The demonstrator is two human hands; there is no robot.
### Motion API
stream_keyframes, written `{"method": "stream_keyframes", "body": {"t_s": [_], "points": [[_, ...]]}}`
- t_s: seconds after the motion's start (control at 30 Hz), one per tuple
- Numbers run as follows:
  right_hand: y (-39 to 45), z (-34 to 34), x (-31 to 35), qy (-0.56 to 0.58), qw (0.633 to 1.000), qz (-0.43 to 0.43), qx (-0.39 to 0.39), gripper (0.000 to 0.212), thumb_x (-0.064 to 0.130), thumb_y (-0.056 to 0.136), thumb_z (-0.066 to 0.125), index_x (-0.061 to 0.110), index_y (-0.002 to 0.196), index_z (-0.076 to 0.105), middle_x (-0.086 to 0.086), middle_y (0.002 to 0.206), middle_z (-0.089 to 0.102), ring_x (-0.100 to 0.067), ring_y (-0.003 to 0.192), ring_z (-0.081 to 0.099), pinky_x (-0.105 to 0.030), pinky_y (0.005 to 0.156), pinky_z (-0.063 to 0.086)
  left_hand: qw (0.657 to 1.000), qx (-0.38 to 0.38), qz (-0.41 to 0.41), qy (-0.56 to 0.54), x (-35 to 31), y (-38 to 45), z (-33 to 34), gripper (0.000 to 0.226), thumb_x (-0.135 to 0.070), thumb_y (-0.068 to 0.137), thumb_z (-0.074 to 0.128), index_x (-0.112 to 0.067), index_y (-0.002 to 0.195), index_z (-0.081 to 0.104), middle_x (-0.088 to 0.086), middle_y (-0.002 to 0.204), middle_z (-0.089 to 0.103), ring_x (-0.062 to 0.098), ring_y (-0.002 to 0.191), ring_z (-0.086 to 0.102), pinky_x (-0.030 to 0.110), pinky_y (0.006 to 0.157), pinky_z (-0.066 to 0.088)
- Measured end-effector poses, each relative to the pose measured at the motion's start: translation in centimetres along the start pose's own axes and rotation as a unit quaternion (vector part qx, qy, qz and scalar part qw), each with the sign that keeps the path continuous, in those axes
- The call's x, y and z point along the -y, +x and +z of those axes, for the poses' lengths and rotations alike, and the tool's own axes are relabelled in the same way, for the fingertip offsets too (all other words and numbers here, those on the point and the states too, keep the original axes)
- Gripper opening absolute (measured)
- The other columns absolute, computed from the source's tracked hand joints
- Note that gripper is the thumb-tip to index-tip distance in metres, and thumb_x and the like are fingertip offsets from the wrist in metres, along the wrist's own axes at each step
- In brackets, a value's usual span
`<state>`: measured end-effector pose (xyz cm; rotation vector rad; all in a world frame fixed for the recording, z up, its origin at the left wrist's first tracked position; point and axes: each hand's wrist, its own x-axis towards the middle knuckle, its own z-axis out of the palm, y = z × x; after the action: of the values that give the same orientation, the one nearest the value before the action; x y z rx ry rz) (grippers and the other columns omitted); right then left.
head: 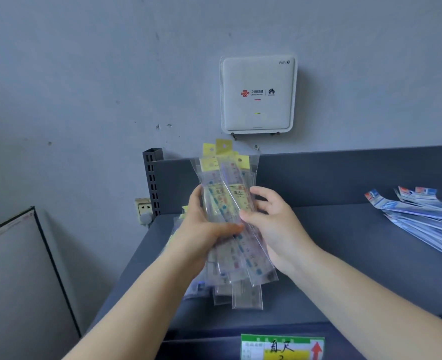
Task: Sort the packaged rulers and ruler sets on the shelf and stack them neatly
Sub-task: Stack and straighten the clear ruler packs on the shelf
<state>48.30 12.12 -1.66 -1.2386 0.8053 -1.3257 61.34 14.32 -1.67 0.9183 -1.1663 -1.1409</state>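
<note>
A bundle of clear-packaged rulers with yellow hang tabs (pixel 227 203) is held upright above the grey shelf (pixel 331 255). My left hand (pixel 201 229) grips the bundle from the left, thumb across its front. My right hand (pixel 272 222) holds its right edge, thumb on the front and fingers curled behind. The packs are fanned out unevenly, tabs at the top and lower ends splayed. A few more yellow-tabbed packs (pixel 178 219) lie on the shelf behind my left hand, mostly hidden. A pile of blue-and-white packaged rulers (pixel 422 216) lies at the shelf's right.
A white WiFi router (pixel 257 94) is mounted on the wall above the shelf. A slotted shelf upright (pixel 152 180) and a wall socket (pixel 143 207) stand at the shelf's left end. A green and yellow price label (pixel 282 346) sits on the front edge. A framed board (pixel 20 268) leans at the left.
</note>
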Motion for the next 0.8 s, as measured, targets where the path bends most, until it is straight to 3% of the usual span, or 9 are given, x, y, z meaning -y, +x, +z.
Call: {"method": "stream_keyframes", "body": {"t_s": [0.13,0.27,0.33,0.5,0.57,0.7,0.8], "points": [[-0.9,-1.5,-0.5,-0.082,0.996,-0.021,0.016,0.023,0.007,0.081,0.069,0.022,0.096,0.058,-0.001,0.100,0.065,-0.011,0.081,0.065,-0.024,0.065,0.050,1.000,0.026,0.001,0.011,1.0,-1.1,-0.6,0.087,0.019,0.069,0.068,-0.031,0.133,0.037,0.011,0.115,0.067,0.026,0.095,0.070,0.039,0.072,0.059],[-1.4,-2.5,-0.9,-0.165,0.986,-0.022,0.033,0.025,0.018,0.072,0.079,0.018,0.085,0.058,-0.001,0.097,0.067,-0.020,0.081,0.068,-0.032,0.075,0.054,0.999,0.041,-0.007,0.034,1.4,-1.3,-1.0,0.100,0.005,0.058,0.077,-0.031,0.139,0.033,0.009,0.116,0.067,0.026,0.098,0.069,0.044,0.079,0.058],[-1.7,-2.7,-0.9,-0.189,0.981,-0.033,0.030,0.025,0.017,0.071,0.080,0.017,0.083,0.058,0.002,0.093,0.067,-0.019,0.077,0.070,-0.029,0.071,0.054,0.999,0.037,-0.012,0.029,1.5,-1.2,-1.0,0.106,-0.002,0.052,0.079,-0.032,0.141,0.031,0.009,0.115,0.068,0.026,0.099,0.068,0.046,0.082,0.057],[-1.9,-3.1,-1.0,-0.254,0.966,-0.041,-0.004,0.010,0.016,0.076,0.076,0.014,0.076,0.066,-0.005,0.075,0.066,-0.015,0.063,0.059,-0.026,0.058,0.049,0.997,0.056,-0.006,0.059,1.4,-1.5,-0.7,0.093,-0.008,0.051,0.079,-0.038,0.129,0.039,0.005,0.113,0.068,0.022,0.098,0.069,0.041,0.080,0.057],[-2.2,-3.2,-1.0,-0.260,0.965,-0.031,-0.006,0.010,0.014,0.082,0.070,0.017,0.073,0.067,-0.003,0.071,0.066,-0.012,0.059,0.056,-0.021,0.057,0.046,0.996,0.055,-0.009,0.065,1.5,-1.5,-0.6,0.085,-0.004,0.052,0.077,-0.044,0.118,0.041,0.003,0.110,0.068,0.019,0.094,0.070,0.036,0.073,0.059],[-2.4,-3.1,-0.6,-0.218,0.976,0.014,-0.009,0.015,0.007,0.088,0.062,0.014,0.076,0.066,-0.003,0.067,0.066,-0.005,0.051,0.056,-0.011,0.048,0.045,0.996,0.041,-0.009,0.084,1.8,-1.4,-0.6,0.087,0.007,0.062,0.077,-0.044,0.122,0.038,0.005,0.112,0.067,0.022,0.094,0.070,0.042,0.077,0.058],[-2.3,-3.2,-0.1,-0.164,0.986,0.034,-0.029,0.010,0.001,0.089,0.058,0.006,0.087,0.067,-0.004,0.065,0.061,-0.010,0.053,0.054,-0.014,0.046,0.045,0.995,0.033,-0.007,0.089,1.8,-1.3,-0.7,0.090,0.009,0.064,0.076,-0.044,0.125,0.037,0.006,0.110,0.067,0.022,0.092,0.071,0.042,0.075,0.059]]}}
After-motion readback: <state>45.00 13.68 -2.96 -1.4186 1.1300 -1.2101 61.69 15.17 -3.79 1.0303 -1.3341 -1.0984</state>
